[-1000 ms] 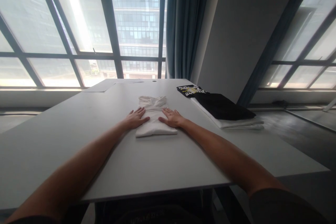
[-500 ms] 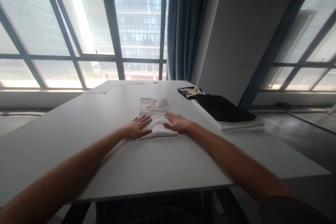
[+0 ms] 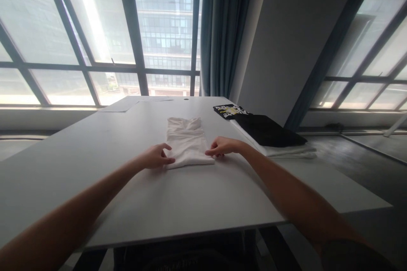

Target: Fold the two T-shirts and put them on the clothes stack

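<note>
A: What does the left hand have?
B: It pinches the near left corner of the folded white garment, fingers curled on the cloth.
A: Where does the garment lie?
B: Flat, mid-bench.
A: And the right hand?
B: Curled, gripping the near right corner. Farther right sits a stack of folded clothes, black on top.

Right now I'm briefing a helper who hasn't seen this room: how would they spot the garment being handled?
On the long white table by the windows, look at its middle. There lies a folded white cloth garment, its near corners pinched by the left hand and right hand. Unlike the black-topped folded stack at the right edge, it lies alone.
</note>
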`<state>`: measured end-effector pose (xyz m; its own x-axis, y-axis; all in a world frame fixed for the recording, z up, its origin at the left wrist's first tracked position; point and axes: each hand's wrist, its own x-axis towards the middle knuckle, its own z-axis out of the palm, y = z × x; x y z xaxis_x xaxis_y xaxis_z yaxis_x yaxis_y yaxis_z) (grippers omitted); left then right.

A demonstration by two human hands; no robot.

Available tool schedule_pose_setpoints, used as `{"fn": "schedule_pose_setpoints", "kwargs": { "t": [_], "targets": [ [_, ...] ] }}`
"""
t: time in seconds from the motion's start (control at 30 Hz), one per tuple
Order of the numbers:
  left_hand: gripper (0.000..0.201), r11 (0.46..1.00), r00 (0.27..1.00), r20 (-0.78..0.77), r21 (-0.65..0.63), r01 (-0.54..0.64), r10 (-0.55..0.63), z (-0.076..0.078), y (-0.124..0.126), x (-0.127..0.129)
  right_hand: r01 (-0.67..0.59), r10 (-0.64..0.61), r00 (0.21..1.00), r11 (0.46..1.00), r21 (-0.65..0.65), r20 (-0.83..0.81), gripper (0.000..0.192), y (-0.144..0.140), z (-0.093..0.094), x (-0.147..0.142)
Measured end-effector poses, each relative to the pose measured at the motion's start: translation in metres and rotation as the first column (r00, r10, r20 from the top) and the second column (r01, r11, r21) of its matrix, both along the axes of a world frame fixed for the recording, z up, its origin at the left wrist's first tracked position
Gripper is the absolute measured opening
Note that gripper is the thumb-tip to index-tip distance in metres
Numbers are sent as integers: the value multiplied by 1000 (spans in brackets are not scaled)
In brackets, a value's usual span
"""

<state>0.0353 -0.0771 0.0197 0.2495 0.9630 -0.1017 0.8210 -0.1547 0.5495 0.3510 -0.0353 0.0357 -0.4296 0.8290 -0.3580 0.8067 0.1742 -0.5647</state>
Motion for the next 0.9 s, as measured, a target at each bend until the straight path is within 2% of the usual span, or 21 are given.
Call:
{"fn": "schedule_pose_setpoints", "kwargs": {
  "t": [0.1,0.17,0.3,0.37,0.47,0.53,0.63,0.7,0.8,0.9],
  "targets": [
    [68,999,996,84,-33,-4,7,-1,0,2,-18,19,1000,997,-77,22,67,-3,0,-4],
    [59,999,997,72,-32,15,-12,-1,0,2,-91,95,995,990,-103,32,67,-5,3,-4],
    [39,991,992,-15,-41,127,-128,5,-1,-3,-279,278,957,960,6,84,70,-10,7,-5],
    [43,975,974,-68,-65,214,-218,10,-2,-7,-310,290,943,944,112,165,52,-13,7,-8],
    [66,945,931,-165,-21,327,-326,14,-5,-12,-316,270,943,907,277,193,19,-14,4,-11],
    [73,922,911,-209,79,379,-356,12,-7,-11,-292,269,956,886,359,115,13,-13,3,-12],
    [49,870,898,-190,233,435,-398,7,-9,-5,-176,217,975,895,409,-56,13,-10,3,-10],
    [45,855,898,-158,275,439,-410,8,-10,-2,-93,165,974,918,386,-158,12,-9,5,-7],
    [49,880,925,-137,285,380,-355,21,-14,-5,-14,133,934,941,338,-332,18,-7,10,-3],
    [51,898,952,-45,322,300,-302,45,-11,-11,51,127,845,948,314,-519,34,-1,19,-1]
  ]
}}
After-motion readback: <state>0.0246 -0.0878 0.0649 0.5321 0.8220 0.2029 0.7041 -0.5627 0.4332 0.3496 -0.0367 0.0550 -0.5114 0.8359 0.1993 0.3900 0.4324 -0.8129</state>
